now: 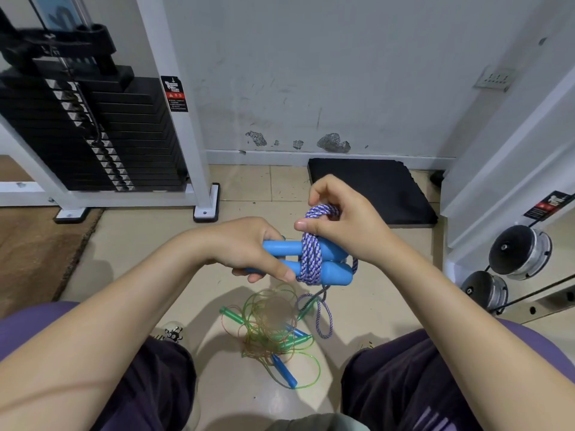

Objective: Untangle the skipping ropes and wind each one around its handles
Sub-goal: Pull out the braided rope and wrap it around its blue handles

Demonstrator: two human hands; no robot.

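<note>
At the far left we see a black weight stack [90, 126] in a white frame [174, 98], standing on the tiled floor [149, 244]. Moving right, our left hand [249, 247] has its grip clenched around two blue handles [311, 259] laid side by side, thumb pressed on the lower one. The purple-and-white braided rope [309, 259] is wound in several turns across the middle of both handles. Just to the right and above, our right hand [339, 219] pinches a loop of that same rope between thumb and fingers, directly over the handles. The rest of the braided rope hangs down from the handles to the floor, where it forms a loose loop. Beside that loop, between our knees, lies a tangle of thin green and orange plastic ropes [273, 331] with green and blue handles mixed in. Behind the hands a black mat [373, 188] lies against the wall. At the far right stand chrome dumbbells [516, 253].
</note>
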